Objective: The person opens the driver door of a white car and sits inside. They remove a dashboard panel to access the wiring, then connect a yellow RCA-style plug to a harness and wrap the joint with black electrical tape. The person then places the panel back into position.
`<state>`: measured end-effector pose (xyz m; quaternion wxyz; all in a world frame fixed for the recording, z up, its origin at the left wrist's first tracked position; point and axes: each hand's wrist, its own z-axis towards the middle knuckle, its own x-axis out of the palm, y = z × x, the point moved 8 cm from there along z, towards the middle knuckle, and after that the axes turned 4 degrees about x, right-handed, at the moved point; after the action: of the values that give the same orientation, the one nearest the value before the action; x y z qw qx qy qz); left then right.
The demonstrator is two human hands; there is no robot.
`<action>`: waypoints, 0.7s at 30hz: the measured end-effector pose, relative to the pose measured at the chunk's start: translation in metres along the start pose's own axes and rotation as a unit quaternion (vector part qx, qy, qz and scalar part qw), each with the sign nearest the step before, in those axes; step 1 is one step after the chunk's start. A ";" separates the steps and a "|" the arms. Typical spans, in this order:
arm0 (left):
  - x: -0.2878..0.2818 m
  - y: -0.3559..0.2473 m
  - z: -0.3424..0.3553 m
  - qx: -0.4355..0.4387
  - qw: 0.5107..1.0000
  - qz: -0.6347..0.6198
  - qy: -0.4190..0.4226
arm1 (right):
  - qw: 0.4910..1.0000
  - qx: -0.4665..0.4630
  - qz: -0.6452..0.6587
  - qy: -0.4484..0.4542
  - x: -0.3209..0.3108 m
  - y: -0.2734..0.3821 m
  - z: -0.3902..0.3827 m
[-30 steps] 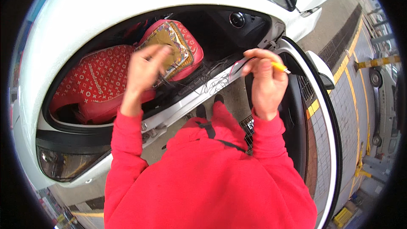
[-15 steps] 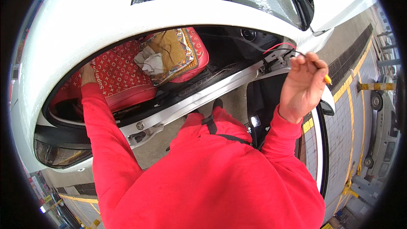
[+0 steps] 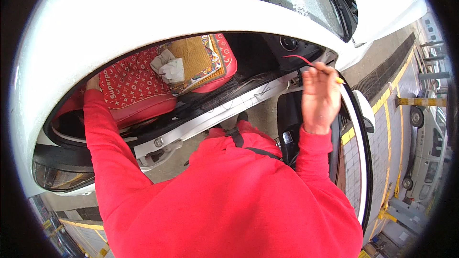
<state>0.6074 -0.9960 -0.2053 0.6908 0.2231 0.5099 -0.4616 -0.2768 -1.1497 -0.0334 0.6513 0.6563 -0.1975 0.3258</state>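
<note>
My left hand [image 3: 93, 82] reaches into the car and rests at the back of the red patterned front seat [image 3: 136, 83]. Its fingers are hidden behind the seat edge. Over the door opening my right hand [image 3: 321, 95] is raised, palm showing, with the fingertips closed on a thin yellow-tipped piece [image 3: 339, 80]. A red wire [image 3: 299, 58] curves away leftward from those fingertips. Thin dark loops of wire [image 3: 256, 99] show against the white door sill [image 3: 215, 114]. I cannot make out the rest of the held piece.
A crumpled white cloth [image 3: 170, 69] and a folded brown patterned mat [image 3: 193, 57] lie on the seats. The open car door [image 3: 362, 162] stands to my right, its mirror [image 3: 364, 110] outward. The white roof edge [image 3: 201, 16] arches over the opening. Beyond is a parked van [image 3: 430, 153].
My right hand has moved left and slightly down, with the yellow-tipped piece. The black wire beside the red one no longer shows clearly. My left hand stays at the seat as the view shifts.
</note>
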 end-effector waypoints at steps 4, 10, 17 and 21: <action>-0.002 -0.075 -0.013 0.119 0.992 0.030 0.018 | 0.994 0.074 0.048 0.061 0.046 -0.043 -0.005; -0.092 -0.330 -0.102 -0.006 0.949 -0.287 0.127 | 0.957 0.179 0.146 0.174 0.099 -0.088 -0.013; -0.199 -0.499 -0.207 0.028 0.799 -0.588 0.123 | 0.930 0.268 0.171 0.182 0.111 -0.117 -0.023; -0.183 -0.491 -0.224 -0.091 0.762 -0.637 0.074 | 0.918 0.298 0.173 0.196 0.112 -0.127 -0.027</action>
<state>0.0610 -0.9795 -0.0437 0.2150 -0.1838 0.6237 -0.7287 -0.1146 -1.0957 -0.0508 0.3846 0.6989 -0.0701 0.5990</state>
